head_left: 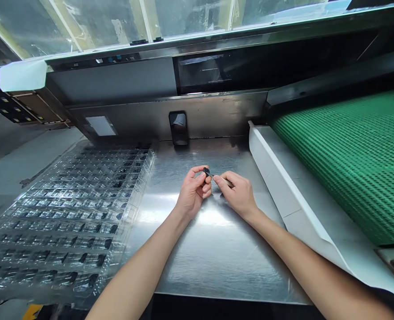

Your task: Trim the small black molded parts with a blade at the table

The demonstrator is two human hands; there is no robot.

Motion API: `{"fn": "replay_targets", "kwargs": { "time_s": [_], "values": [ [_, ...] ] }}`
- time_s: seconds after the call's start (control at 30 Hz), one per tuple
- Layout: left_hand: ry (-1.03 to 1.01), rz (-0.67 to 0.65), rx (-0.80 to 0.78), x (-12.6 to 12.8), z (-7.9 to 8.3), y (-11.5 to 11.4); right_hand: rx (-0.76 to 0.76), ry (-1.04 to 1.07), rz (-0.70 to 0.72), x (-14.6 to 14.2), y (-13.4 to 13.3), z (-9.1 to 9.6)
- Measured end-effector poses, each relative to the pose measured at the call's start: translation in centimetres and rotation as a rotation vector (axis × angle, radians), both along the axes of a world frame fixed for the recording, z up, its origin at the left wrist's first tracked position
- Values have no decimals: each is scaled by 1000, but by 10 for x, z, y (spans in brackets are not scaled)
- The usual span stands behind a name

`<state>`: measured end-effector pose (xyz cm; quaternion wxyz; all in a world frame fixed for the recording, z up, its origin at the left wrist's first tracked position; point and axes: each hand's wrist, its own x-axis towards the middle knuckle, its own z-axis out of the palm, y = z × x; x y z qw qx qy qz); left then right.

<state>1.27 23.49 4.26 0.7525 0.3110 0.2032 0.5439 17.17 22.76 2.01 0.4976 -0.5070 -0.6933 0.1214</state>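
Note:
Over the middle of the metal worktop, my left hand [194, 190] pinches a small black part [207, 171] between thumb and fingers. The part looks rounded, with an opening facing right; its exact kind is too small to make out. Just to its right, my right hand [236, 190] is closed round a thin, pen-like tool with a light handle [228, 182]. The tool's narrow tip [212, 176] reaches to the black part and seems to touch it. Most of the handle is hidden by my fingers.
A clear plastic tray [126, 231] with rows of pockets, several with dark parts, lies left on the metal worktop [223, 258]. A phone [178, 128] leans against the back wall. At right, a white guard [283, 178] borders a green conveyor belt [353, 155].

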Motion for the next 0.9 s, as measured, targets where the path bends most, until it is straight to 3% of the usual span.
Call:
{"fn": "replay_targets", "kwargs": {
  "time_s": [0.9],
  "values": [
    [1,-13,-30,-1,1,1,-27,-45,-36,0,-2,4]
  ]
}}
